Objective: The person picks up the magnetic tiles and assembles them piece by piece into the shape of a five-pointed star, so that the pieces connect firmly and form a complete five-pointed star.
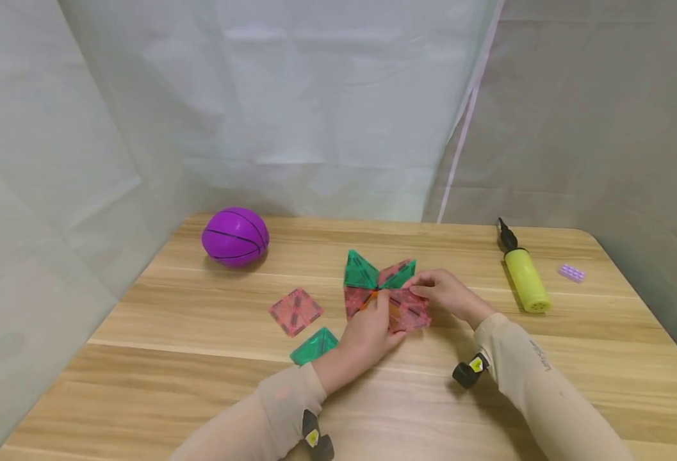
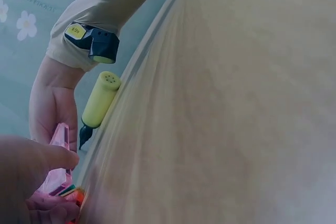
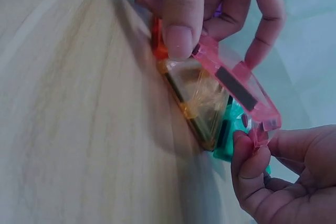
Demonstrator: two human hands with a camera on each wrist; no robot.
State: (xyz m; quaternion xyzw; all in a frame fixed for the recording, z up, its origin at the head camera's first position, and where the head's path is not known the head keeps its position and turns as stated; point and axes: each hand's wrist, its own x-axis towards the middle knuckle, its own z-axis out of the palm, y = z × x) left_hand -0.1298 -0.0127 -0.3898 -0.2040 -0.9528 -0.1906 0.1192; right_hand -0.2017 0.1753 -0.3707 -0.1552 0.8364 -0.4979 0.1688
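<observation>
Translucent magnetic tiles form a joined cluster in the middle of the table in the head view, with green tiles (image 1: 360, 272) at the back and red tiles (image 1: 357, 296) below them. My left hand (image 1: 367, 330) grips a pink tile (image 3: 236, 85) between thumb and fingers at the cluster's front. On the other side, my right hand (image 1: 444, 294) pinches a corner of pink tile between thumb and fingertip. An orange triangular tile (image 3: 194, 98) stands under the pink one in the right wrist view. The hands hide part of the cluster.
Left of the cluster lie a loose red square tile (image 1: 296, 312) and a green tile (image 1: 315, 346). A purple ball (image 1: 236, 237) rests at the back left. Towards the right are a yellow hand pump (image 1: 527, 280) and a small lilac brick (image 1: 571, 273).
</observation>
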